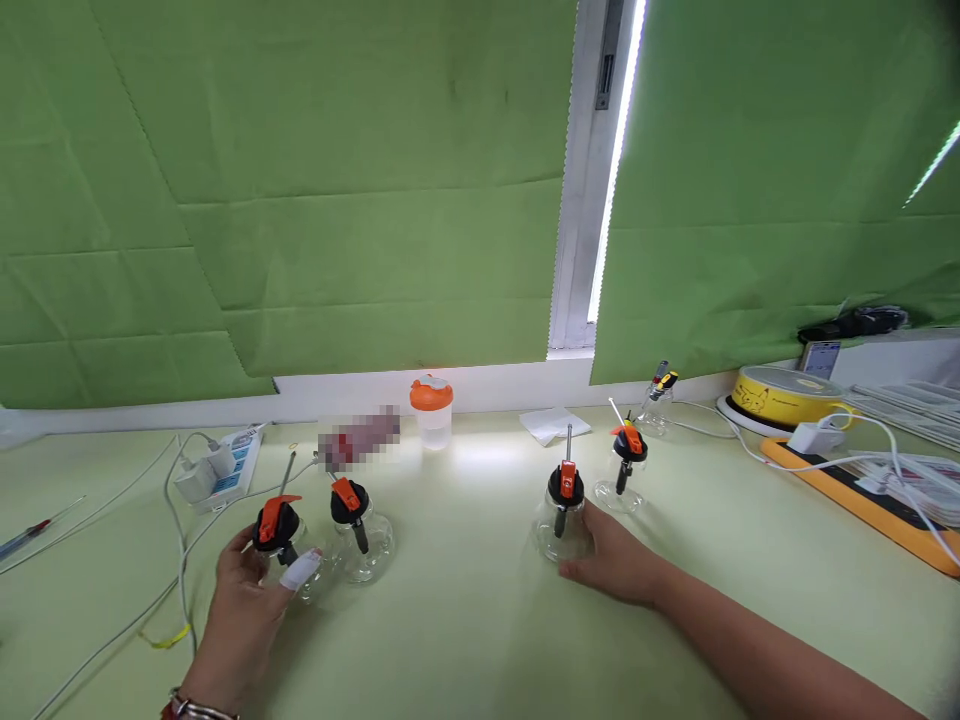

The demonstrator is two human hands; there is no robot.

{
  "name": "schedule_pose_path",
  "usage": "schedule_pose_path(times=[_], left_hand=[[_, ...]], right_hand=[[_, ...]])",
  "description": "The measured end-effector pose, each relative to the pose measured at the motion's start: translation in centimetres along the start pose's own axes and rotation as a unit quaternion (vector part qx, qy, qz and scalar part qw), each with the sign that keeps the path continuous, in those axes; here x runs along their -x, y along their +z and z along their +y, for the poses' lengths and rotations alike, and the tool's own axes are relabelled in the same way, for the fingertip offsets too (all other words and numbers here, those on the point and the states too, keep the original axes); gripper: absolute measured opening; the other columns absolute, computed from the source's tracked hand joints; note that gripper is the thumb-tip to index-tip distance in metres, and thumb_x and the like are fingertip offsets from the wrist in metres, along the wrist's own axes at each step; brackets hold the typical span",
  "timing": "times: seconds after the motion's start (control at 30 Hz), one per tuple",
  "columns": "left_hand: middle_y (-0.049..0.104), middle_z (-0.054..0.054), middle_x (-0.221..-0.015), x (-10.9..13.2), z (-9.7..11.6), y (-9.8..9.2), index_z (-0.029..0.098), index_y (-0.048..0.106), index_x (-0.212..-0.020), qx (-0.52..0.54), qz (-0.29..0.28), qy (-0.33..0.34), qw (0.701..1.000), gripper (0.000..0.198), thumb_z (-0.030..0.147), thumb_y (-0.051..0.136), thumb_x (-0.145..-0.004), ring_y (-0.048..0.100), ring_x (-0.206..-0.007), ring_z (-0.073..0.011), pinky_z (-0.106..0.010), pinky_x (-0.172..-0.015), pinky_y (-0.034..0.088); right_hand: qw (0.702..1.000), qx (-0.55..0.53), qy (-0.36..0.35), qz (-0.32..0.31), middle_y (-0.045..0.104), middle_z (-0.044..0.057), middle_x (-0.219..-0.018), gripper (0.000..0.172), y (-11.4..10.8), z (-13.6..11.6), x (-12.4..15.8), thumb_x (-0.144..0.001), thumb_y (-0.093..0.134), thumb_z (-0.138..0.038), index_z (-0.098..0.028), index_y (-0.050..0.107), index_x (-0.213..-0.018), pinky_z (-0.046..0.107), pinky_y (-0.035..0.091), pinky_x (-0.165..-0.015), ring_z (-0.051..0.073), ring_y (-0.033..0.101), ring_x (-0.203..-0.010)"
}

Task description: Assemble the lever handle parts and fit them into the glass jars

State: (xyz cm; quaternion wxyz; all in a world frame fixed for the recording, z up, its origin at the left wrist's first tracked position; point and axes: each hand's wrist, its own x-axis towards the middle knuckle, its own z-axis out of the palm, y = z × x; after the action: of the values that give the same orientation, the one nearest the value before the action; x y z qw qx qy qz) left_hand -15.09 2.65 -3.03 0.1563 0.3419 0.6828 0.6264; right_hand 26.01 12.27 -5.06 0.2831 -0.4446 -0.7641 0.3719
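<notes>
At the left, my left hand [251, 605] is wrapped around a clear bottle with a black cap and an orange lever [273, 520]; a thin metal rod sticks up from it. White tape covers the thumb. Just right of it stands a second bottle of this kind [367, 550], which I do not see touched. Right of the middle, my right hand [619, 560] grips another such bottle [559, 535] from its right side; its far fingers are hidden. Behind that hand, a similar bottle [626, 490] stands upright on the table. All of them have a dark part below the cap.
An orange-lidded cup [433, 412] stands against the back wall, left of a white tissue [555, 425]. Back right, a small glass holds screwdrivers [660, 385]. A yellow round case [784, 393] and an orange power strip [862, 500] lie right; cables and a white power strip [238, 465] lie left.
</notes>
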Motion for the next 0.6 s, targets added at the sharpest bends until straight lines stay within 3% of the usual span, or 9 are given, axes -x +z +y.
schedule_pose_path(times=[0.13, 0.23, 0.33, 0.4, 0.47, 0.53, 0.6], left_hand=[[0.057, -0.007, -0.115, 0.5, 0.3, 0.8, 0.021, 0.049, -0.115, -0.005, -0.117, -0.006, 0.993, 0.071, 0.036, 0.078, -0.052, 0.051, -0.109, -0.0265, -0.036, -0.085, 0.045], [0.06, -0.008, -0.111, 0.9, 0.6, 2.1, 0.021, 0.05, -0.116, -0.008, -0.164, -0.019, 0.986, 0.069, 0.037, 0.078, -0.055, 0.053, -0.105, -0.0267, -0.038, -0.087, 0.045], [0.063, -0.008, -0.108, 1.3, 1.1, 3.6, 0.02, 0.051, -0.115, 0.006, -0.234, -0.036, 0.972, 0.065, 0.036, 0.078, -0.058, 0.058, -0.097, -0.0266, -0.039, -0.084, 0.047], [0.064, -0.009, -0.105, 1.5, 1.3, 4.5, 0.019, 0.054, -0.113, 0.017, -0.282, -0.037, 0.959, 0.063, 0.035, 0.079, -0.058, 0.058, -0.099, -0.0279, -0.041, -0.086, 0.047], [0.065, -0.009, -0.105, 1.5, 1.3, 5.3, 0.018, 0.055, -0.112, 0.023, -0.328, -0.031, 0.944, 0.061, 0.034, 0.079, -0.058, 0.057, -0.103, -0.0289, -0.043, -0.089, 0.045], [0.064, -0.01, -0.109, 1.5, 1.2, 6.2, 0.019, 0.056, -0.114, 0.032, -0.371, -0.022, 0.928, 0.062, 0.033, 0.079, -0.058, 0.055, -0.107, -0.0293, -0.043, -0.092, 0.043], [0.061, -0.011, -0.115, 1.3, 1.2, 7.3, 0.02, 0.054, -0.116, 0.042, -0.404, -0.011, 0.914, 0.066, 0.032, 0.08, -0.056, 0.053, -0.109, -0.03, -0.043, -0.093, 0.043]], right_hand=[[1.0, 0.01, -0.002, 0.024, 0.058, 0.009, -0.113, 0.06, -0.5, 1.2, -2.4, -0.062, 0.062, -0.017, -0.02, 0.045, -0.119, 0.045, 0.041, -0.093, 0.028, 0.054, -0.104], [0.998, 0.021, -0.001, 0.062, 0.052, 0.01, -0.124, 0.071, -0.6, 1.8, -2.7, -0.064, 0.057, -0.015, -0.02, 0.033, -0.131, 0.045, 0.038, -0.098, 0.028, 0.049, -0.114], [0.987, 0.062, 0.015, 0.149, 0.03, 0.011, -0.144, 0.088, 0.2, 1.8, -1.8, -0.068, 0.056, -0.018, -0.022, 0.009, -0.142, 0.048, 0.029, -0.106, 0.029, 0.031, -0.131], [0.968, 0.113, 0.025, 0.223, 0.013, 0.009, -0.151, 0.09, 1.0, 1.2, -0.6, -0.074, 0.055, -0.024, -0.023, -0.001, -0.144, 0.05, 0.024, -0.108, 0.029, 0.018, -0.137], [0.952, 0.154, -0.007, 0.266, 0.002, 0.006, -0.153, 0.088, 1.8, 0.2, 0.7, -0.079, 0.051, -0.026, -0.024, -0.008, -0.144, 0.051, 0.022, -0.109, 0.03, 0.011, -0.138], [0.948, 0.188, -0.088, 0.24, -0.002, 0.003, -0.153, 0.084, 2.5, -1.1, 1.5, -0.082, 0.049, -0.023, -0.026, -0.008, -0.144, 0.05, 0.018, -0.111, 0.03, 0.007, -0.139], [0.952, 0.198, -0.167, 0.164, -0.001, 0.001, -0.153, 0.081, 3.0, -2.5, 1.6, -0.083, 0.047, -0.02, -0.029, -0.005, -0.144, 0.048, 0.018, -0.112, 0.028, 0.006, -0.139]])
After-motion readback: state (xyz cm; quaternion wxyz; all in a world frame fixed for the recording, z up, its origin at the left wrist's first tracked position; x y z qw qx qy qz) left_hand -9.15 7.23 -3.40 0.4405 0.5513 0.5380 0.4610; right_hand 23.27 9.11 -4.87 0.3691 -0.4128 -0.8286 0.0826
